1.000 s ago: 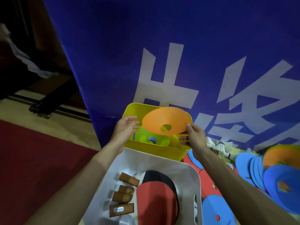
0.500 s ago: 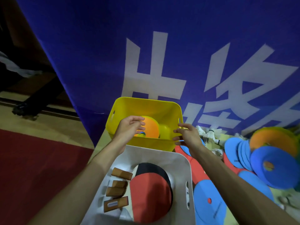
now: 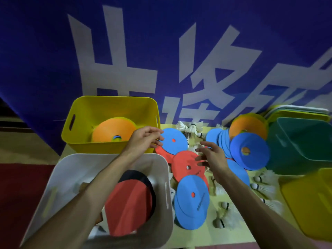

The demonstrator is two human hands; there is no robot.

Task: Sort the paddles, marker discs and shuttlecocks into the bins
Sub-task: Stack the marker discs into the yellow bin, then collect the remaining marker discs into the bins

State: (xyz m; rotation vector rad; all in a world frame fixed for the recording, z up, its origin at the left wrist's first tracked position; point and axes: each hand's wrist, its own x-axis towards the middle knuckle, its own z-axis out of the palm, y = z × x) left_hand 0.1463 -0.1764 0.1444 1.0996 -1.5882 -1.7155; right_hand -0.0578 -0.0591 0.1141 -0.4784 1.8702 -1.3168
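Observation:
An orange marker disc [image 3: 111, 131] lies inside the yellow bin [image 3: 107, 147] at the back left. A red and black paddle [image 3: 131, 200] rests in the white bin [image 3: 71, 169] in front of it. My left hand [image 3: 143, 139] hovers empty, fingers apart, at the left edge of a blue disc [image 3: 173, 141]. My right hand [image 3: 212, 159] is spread open over a red disc [image 3: 186, 165]. Another blue disc [image 3: 192, 200] lies nearer to me. A stack of blue and orange discs [image 3: 249, 150] leans at the right. White shuttlecocks [image 3: 192, 127] are scattered on the table.
A dark green bin [image 3: 303, 159] stands at the right, with stacked bins behind it. Another yellow bin [image 3: 310, 207] sits at the near right. A large blue banner [image 3: 161, 51] with white characters rises behind the table. More shuttlecocks [image 3: 264, 186] lie between the discs and the right bins.
The orange disc has been let go into the yellow bin. Both hands have moved right, out of that bin, to the pile of discs on the table.

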